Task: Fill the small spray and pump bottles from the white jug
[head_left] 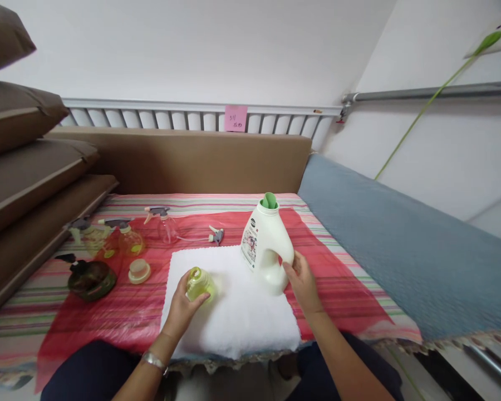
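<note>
My left hand (178,307) is wrapped round a small clear yellow-green bottle (200,285), its neck uncapped and tilted, over a white towel (237,326). My right hand (305,285) grips the handle of a big white jug (271,236), thumb on the near side. A green spout (269,200) shows in the jug's open mouth. The jug leans a little at the towel's right edge; whether its base touches the towel I cannot tell. Behind the towel lies a loose grey trigger sprayer head (217,236) with a clear tube.
On the left stand a pinkish spray bottle (167,229), a yellow spray bottle (131,243), another sprayer (91,239), a dark green pump bottle (92,280) and a small round tub (139,270). Brown cushions (29,167) are stacked far left. A brown board (204,161) stands behind.
</note>
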A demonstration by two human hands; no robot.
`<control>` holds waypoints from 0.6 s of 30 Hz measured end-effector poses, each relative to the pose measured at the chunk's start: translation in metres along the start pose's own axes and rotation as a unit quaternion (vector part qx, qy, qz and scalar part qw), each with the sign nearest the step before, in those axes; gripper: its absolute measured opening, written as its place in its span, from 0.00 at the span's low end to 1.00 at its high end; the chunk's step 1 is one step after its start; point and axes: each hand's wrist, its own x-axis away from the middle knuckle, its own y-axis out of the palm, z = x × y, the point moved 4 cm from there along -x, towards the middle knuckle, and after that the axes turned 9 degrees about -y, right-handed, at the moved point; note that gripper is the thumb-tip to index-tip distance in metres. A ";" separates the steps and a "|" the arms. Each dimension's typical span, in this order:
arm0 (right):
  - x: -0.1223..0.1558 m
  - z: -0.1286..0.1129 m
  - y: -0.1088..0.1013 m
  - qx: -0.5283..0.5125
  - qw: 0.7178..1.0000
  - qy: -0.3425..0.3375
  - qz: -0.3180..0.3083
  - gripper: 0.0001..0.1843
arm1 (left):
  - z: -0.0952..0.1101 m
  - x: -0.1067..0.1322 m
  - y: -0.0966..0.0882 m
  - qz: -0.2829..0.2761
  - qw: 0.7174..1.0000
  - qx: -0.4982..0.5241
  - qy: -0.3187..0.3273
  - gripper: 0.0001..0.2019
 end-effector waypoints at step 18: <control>-0.038 0.007 0.220 0.085 0.941 0.225 -0.238 0.14 | -0.012 0.005 0.016 -0.013 1.000 -0.001 0.024 0.33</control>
